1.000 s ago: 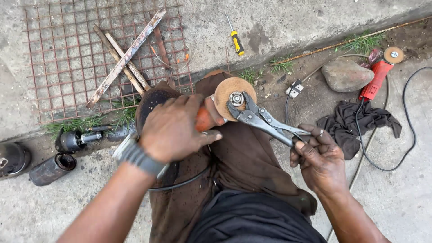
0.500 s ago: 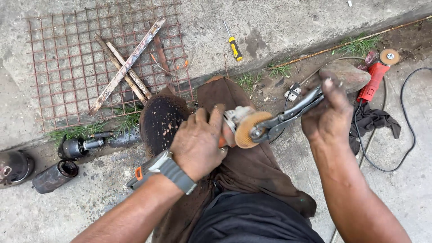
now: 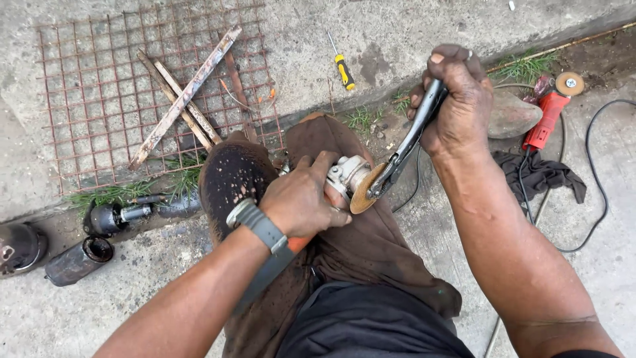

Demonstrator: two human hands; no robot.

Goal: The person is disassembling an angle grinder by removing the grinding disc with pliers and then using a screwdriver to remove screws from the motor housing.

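Head view: left hand (image 3: 301, 199) closed around angle grinder (image 3: 341, 178) body, resting on lap. Right hand (image 3: 457, 99) fisted tight on locking pliers (image 3: 407, 142) handles, up and away from the lap; pliers' tips meet the grinder's disc (image 3: 366, 189) just beside left fingers

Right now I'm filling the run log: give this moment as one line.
left hand: grips angle grinder on lap | right hand: grips locking pliers at the disc
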